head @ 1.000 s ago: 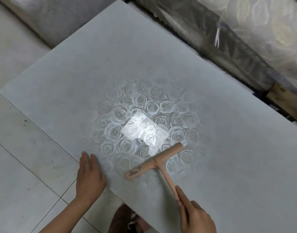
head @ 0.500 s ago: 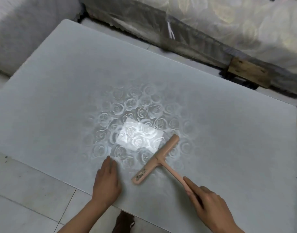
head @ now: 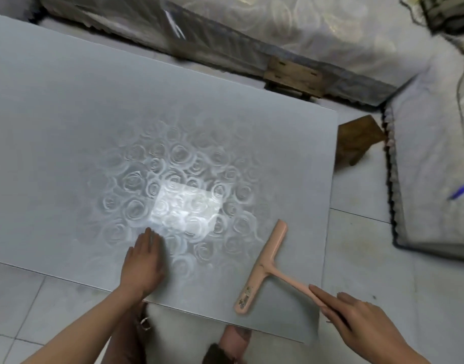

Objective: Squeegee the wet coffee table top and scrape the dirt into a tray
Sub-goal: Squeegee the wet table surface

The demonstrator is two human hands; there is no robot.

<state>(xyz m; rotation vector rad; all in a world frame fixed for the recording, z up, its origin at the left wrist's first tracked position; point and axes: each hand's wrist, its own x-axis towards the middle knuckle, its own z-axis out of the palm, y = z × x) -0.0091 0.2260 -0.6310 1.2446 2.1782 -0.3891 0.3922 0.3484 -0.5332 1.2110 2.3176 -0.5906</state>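
squeegee (head: 262, 266) has slid right, off the bright glare patch, and now sits on the coffee table top (head: 68, 114) near its near right corner. risk from here: no tray in view, so another push could tip the dirt over the edge onto the floor tiles (head: 357, 258). right hand (head: 357, 319) holds the handle's end, forefinger laid along it. left hand (head: 144, 266) lies flat, fingers straight, by the near edge.

Pale tiled floor (head: 357, 258), floral-covered sofa (head: 330, 35) (wooden foot (head: 294, 74) showing), small wooden stool (head: 357, 137), grey cushion (head: 430, 166) at right
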